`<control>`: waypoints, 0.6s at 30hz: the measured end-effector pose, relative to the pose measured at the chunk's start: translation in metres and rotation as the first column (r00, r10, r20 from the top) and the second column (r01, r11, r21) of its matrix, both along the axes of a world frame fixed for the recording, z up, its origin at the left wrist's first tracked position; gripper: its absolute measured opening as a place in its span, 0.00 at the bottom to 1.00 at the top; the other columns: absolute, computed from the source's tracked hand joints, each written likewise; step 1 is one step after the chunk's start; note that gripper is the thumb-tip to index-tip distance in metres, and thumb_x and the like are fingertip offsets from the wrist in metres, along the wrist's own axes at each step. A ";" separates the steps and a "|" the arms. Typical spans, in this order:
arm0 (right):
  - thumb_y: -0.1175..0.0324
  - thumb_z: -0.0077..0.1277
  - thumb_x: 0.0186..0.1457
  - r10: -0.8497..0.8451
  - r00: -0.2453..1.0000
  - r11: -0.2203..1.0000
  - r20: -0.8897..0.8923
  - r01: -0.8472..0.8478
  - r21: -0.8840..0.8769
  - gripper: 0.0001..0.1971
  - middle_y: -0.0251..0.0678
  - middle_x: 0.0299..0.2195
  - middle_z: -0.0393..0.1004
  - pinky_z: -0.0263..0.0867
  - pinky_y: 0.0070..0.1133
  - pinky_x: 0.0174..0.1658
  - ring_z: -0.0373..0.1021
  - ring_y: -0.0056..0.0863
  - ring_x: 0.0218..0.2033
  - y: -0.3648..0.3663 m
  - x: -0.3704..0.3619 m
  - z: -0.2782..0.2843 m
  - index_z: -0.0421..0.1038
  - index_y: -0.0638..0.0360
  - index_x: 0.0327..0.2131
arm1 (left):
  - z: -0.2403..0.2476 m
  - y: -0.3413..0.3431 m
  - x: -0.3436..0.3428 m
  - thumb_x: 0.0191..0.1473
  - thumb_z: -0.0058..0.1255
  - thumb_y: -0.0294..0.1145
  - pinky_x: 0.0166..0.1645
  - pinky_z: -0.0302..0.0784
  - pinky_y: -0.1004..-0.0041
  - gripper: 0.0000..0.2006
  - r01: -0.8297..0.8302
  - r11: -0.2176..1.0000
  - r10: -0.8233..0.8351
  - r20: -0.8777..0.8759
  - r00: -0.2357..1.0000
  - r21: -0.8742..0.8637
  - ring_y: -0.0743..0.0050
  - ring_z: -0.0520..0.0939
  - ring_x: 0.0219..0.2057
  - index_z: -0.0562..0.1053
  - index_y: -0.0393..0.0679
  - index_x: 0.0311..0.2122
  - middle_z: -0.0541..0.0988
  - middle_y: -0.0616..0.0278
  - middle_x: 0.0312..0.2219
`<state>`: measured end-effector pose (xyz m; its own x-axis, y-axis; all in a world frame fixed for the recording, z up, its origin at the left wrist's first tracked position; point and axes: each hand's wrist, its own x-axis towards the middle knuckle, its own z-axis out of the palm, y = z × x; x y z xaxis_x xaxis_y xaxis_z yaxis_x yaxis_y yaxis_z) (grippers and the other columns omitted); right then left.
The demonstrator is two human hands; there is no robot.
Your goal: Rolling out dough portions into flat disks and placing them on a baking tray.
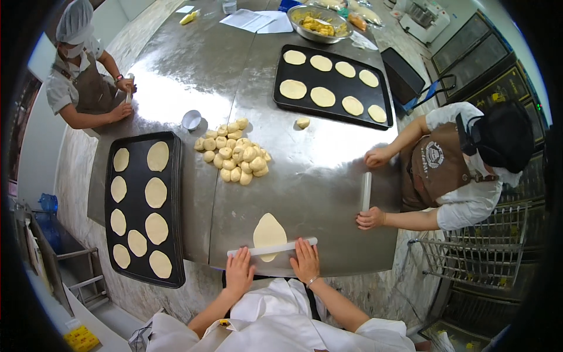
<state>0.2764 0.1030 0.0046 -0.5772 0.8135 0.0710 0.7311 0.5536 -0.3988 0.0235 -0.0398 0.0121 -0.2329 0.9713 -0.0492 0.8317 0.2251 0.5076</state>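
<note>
A white rolling pin (272,246) lies across the lower part of an oval sheet of dough (270,230) near the table's front edge. My left hand (239,270) rests at the pin's left end, its fingers stretched out against it. Near the other end, my right hand (306,261) lies with straight, spread fingers over the pin. Neither hand wraps round it. Beyond the dough, to the left, a heap of round dough balls (237,154) sits on the metal table (328,217). One single dough ball (302,122) lies apart from the heap.
Black trays with flat dough rounds stand at left (138,272) and at the back right (334,111). A small metal cup (191,120) is behind the heap. At right a co-worker holds a rolling pin (366,191); another person (88,76) works at far left. A bowl (319,24) holds yellow filling.
</note>
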 end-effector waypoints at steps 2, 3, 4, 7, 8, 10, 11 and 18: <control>0.59 0.51 0.60 0.085 0.996 0.996 -0.021 -0.086 -0.032 0.24 0.41 0.62 0.68 0.51 0.47 0.68 0.66 0.38 0.59 0.024 -0.001 -0.002 0.70 0.59 0.57 | -0.008 0.014 -0.016 0.60 0.52 0.37 0.69 0.52 0.40 0.24 0.024 1.000 -0.023 0.040 0.999 -0.016 0.52 0.65 0.67 0.69 0.40 0.59 0.70 0.51 0.61; 0.60 0.52 0.60 0.046 0.989 0.999 -0.139 -0.045 0.009 0.23 0.40 0.61 0.69 0.52 0.46 0.67 0.67 0.38 0.57 0.049 -0.016 0.002 0.70 0.59 0.57 | -0.006 0.044 -0.031 0.58 0.54 0.36 0.68 0.54 0.38 0.22 0.001 1.000 -0.001 0.026 1.000 0.011 0.53 0.67 0.66 0.71 0.41 0.57 0.72 0.53 0.60; 0.59 0.51 0.61 0.014 0.987 1.000 -0.160 -0.009 0.030 0.24 0.40 0.61 0.68 0.52 0.46 0.67 0.67 0.38 0.58 0.074 -0.035 0.007 0.69 0.58 0.58 | 0.007 0.075 -0.038 0.60 0.52 0.37 0.68 0.52 0.39 0.23 -0.039 0.996 0.043 -0.049 0.998 0.075 0.52 0.65 0.67 0.70 0.40 0.59 0.70 0.52 0.61; 0.57 0.50 0.61 0.003 0.997 0.993 -0.071 0.005 0.114 0.25 0.39 0.62 0.68 0.53 0.46 0.67 0.64 0.37 0.60 0.075 -0.047 -0.001 0.68 0.57 0.60 | 0.008 0.087 -0.015 0.62 0.48 0.39 0.70 0.48 0.38 0.26 -0.087 0.992 0.101 -0.173 0.980 0.087 0.49 0.61 0.69 0.66 0.39 0.63 0.66 0.50 0.65; 0.55 0.49 0.62 0.023 0.999 0.982 0.037 -0.029 0.188 0.27 0.38 0.62 0.67 0.53 0.45 0.66 0.63 0.37 0.61 0.079 -0.045 -0.007 0.67 0.55 0.61 | 0.001 0.089 -0.008 0.63 0.47 0.41 0.70 0.47 0.38 0.28 -0.107 0.993 0.115 -0.227 0.967 0.046 0.47 0.59 0.69 0.64 0.37 0.64 0.64 0.48 0.66; 0.53 0.49 0.62 0.008 0.998 0.995 0.068 -0.015 0.100 0.28 0.37 0.64 0.65 0.52 0.45 0.67 0.61 0.37 0.63 0.036 -0.023 -0.008 0.65 0.53 0.63 | 0.001 0.051 0.006 0.63 0.45 0.43 0.71 0.43 0.37 0.32 -0.057 0.998 0.048 -0.215 0.975 -0.032 0.45 0.56 0.71 0.60 0.35 0.67 0.59 0.47 0.69; 0.52 0.50 0.61 0.029 0.998 0.996 0.050 -0.033 0.088 0.29 0.37 0.63 0.66 0.52 0.45 0.66 0.62 0.37 0.63 0.020 -0.012 -0.007 0.66 0.52 0.62 | 0.006 0.037 0.016 0.62 0.46 0.42 0.71 0.42 0.38 0.31 -0.034 0.998 0.022 -0.193 0.981 -0.060 0.46 0.56 0.71 0.60 0.35 0.66 0.59 0.47 0.69; 0.51 0.59 0.54 0.279 0.955 0.945 0.096 -0.255 -0.207 0.29 0.36 0.59 0.69 0.52 0.44 0.65 0.63 0.36 0.60 -0.010 0.052 -0.023 0.70 0.48 0.58 | 0.018 -0.014 0.040 0.59 0.50 0.38 0.70 0.39 0.32 0.30 0.092 0.991 -0.093 -0.007 0.996 -0.095 0.49 0.58 0.70 0.63 0.40 0.66 0.62 0.48 0.66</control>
<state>0.3284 0.0927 -0.0185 -0.7695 0.6197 -0.1546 0.6166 0.6579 -0.4323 0.0635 -0.0539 0.0300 -0.1433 0.9797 -0.1399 0.8570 0.1935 0.4776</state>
